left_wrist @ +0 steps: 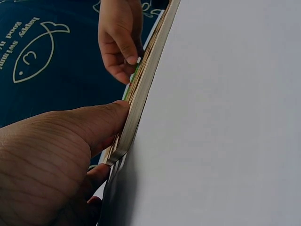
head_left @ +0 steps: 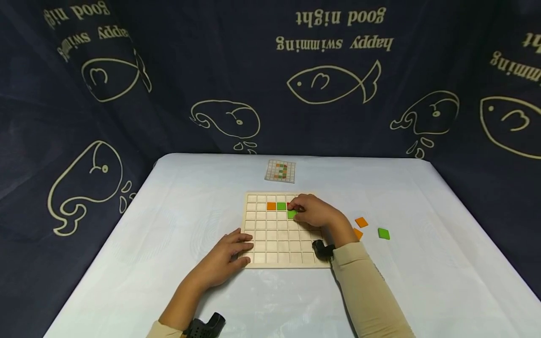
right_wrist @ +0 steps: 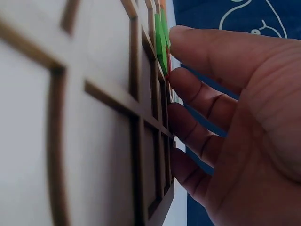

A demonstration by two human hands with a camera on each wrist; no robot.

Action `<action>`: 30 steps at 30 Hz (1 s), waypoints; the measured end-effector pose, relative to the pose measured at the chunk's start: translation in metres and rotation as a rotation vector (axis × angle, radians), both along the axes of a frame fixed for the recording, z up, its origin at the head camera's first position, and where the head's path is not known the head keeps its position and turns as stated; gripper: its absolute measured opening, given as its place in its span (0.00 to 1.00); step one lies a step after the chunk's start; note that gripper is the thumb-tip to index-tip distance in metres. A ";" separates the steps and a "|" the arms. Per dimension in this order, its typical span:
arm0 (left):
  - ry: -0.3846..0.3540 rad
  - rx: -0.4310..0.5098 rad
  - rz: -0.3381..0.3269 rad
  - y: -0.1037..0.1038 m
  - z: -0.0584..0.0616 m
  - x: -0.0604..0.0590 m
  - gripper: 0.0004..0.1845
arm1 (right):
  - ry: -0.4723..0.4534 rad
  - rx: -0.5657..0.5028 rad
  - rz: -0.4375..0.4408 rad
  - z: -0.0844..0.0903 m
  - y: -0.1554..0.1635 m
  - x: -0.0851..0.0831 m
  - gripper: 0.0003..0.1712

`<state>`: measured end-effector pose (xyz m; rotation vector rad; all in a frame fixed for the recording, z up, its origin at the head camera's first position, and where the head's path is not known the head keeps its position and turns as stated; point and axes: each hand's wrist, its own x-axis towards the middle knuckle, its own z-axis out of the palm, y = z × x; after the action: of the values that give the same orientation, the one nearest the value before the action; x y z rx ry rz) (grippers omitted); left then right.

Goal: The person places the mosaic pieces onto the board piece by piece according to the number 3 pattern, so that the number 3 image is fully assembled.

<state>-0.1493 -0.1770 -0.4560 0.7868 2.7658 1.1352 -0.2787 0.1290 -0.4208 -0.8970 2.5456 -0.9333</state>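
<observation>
Pale blue table (head_left: 169, 225), navy fish-print curtain (head_left: 329, 84) behind, left hand (head_left: 224, 260) flat steadying wooden grid board (head_left: 270, 239), right hand (head_left: 314, 212) pinching green tile (head_left: 291, 214)

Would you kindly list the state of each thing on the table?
Board: flat, mostly unfilled.
Green tile: under right hand fingertips, going into a cell.
Left hand: rests on the board's edge.
Loose tiles: lying beside the board.
Card: flat, beyond the board.
</observation>
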 end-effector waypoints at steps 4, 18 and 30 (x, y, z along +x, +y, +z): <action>0.007 0.003 -0.003 0.000 0.002 -0.001 0.18 | 0.004 -0.002 -0.033 0.003 0.000 -0.002 0.14; -0.011 0.011 0.005 0.001 -0.001 0.001 0.18 | 0.019 -0.030 -0.142 0.015 0.022 0.002 0.15; 0.010 0.005 0.000 0.001 0.001 0.000 0.19 | 0.022 0.001 -0.251 0.021 0.076 0.012 0.16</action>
<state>-0.1490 -0.1758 -0.4552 0.7948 2.7725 1.1421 -0.2665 0.2052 -0.3997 -0.5985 2.7209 -0.9946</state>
